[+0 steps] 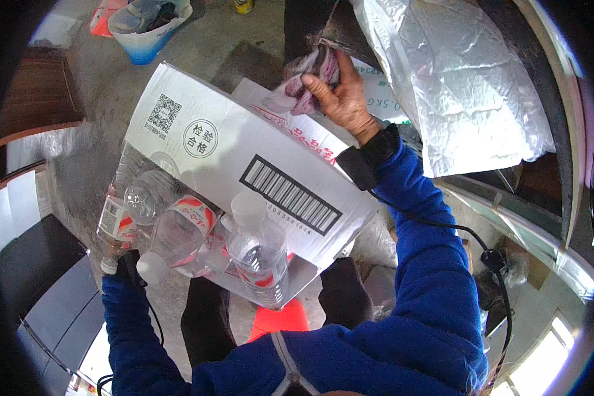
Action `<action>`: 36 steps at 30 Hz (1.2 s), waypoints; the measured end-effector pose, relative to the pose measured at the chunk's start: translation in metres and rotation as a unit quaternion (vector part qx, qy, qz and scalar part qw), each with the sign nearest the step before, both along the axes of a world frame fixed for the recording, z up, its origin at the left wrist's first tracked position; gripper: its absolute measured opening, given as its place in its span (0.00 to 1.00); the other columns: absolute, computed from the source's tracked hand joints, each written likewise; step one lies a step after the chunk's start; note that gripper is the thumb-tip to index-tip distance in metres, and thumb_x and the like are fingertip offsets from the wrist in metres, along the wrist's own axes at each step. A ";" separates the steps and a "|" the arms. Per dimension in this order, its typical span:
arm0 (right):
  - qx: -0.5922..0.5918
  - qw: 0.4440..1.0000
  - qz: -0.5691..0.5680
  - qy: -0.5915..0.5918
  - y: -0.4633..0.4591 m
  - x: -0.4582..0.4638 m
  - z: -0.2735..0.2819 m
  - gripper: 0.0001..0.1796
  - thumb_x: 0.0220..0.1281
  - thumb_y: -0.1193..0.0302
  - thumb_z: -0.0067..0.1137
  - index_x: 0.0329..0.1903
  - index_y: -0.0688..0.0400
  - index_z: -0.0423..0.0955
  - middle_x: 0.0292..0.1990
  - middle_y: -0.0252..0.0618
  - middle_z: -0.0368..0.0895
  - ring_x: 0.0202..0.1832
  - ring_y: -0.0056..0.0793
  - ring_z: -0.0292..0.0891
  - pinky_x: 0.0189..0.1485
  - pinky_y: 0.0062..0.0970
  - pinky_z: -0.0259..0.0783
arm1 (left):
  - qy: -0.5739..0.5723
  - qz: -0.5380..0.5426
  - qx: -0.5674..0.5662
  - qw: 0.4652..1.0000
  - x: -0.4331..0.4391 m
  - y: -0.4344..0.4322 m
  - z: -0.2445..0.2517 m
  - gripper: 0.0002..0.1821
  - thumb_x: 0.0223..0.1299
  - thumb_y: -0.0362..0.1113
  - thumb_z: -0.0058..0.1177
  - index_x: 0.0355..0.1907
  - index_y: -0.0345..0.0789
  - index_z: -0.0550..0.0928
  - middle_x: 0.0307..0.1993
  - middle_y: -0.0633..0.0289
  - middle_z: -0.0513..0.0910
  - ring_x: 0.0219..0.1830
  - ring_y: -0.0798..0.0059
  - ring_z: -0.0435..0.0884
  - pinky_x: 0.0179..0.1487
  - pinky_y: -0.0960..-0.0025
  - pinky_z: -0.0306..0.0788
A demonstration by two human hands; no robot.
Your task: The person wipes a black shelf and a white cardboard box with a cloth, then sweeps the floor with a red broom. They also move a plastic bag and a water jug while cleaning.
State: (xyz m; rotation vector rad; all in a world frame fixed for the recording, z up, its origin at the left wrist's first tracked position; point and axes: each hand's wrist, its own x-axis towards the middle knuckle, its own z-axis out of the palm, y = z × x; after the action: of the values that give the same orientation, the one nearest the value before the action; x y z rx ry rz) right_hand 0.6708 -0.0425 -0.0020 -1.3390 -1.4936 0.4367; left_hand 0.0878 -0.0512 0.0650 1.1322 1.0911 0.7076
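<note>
My right hand (344, 96) grips a bundle of pink and white cloth (309, 81) beyond the far side of a white cardboard box (218, 133). That box is tilted and its near side shows several empty clear plastic bottles, some with red and white labels. One bottle with a white cap (260, 247) stands out at the middle, and another (178, 237) lies to its left. My left hand is hidden; its sleeve ends at the left behind a capped bottle (116, 222), and whether it holds the box or bottle cannot be seen.
A blue and white bin (146, 37) with dark stuff inside stands on the floor at the upper left. A large silvery plastic bag (475, 99) hangs at the upper right. A red object (279, 319) lies between the knees. Dark furniture (34, 94) is at the left.
</note>
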 end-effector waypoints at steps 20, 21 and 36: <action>-0.042 0.985 -0.118 -0.115 0.021 -0.030 0.004 0.48 0.41 0.58 0.80 0.62 0.65 0.63 0.46 0.50 0.80 0.46 0.39 0.80 0.52 0.31 0.75 | -0.027 -0.003 0.004 1.000 -0.007 0.007 -0.008 0.50 0.59 0.63 0.54 0.73 0.32 0.54 0.70 0.56 0.61 0.68 0.62 0.66 0.68 0.57 0.66; -0.039 0.987 -0.115 -0.105 0.018 -0.028 -0.001 0.48 0.41 0.57 0.80 0.62 0.66 0.63 0.46 0.51 0.80 0.46 0.40 0.80 0.52 0.31 0.75 | -0.027 -0.003 0.003 1.000 -0.007 0.007 -0.009 0.50 0.59 0.63 0.54 0.73 0.32 0.54 0.71 0.56 0.61 0.68 0.62 0.66 0.68 0.57 0.66; 0.147 0.924 0.096 -0.340 0.014 -0.033 0.010 0.34 0.34 0.74 0.72 0.54 0.48 0.80 0.56 0.41 0.77 0.54 0.43 0.74 0.53 0.35 0.76 | -0.027 -0.007 0.019 0.999 -0.007 0.007 -0.011 0.51 0.59 0.63 0.55 0.74 0.33 0.54 0.71 0.56 0.60 0.69 0.62 0.65 0.68 0.57 0.65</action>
State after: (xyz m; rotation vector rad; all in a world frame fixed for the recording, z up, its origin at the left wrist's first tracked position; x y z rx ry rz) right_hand 0.6376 -0.0287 0.0082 -1.1542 -2.1731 -0.1673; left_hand 0.0810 -0.0443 0.0536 1.1455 1.0271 0.7455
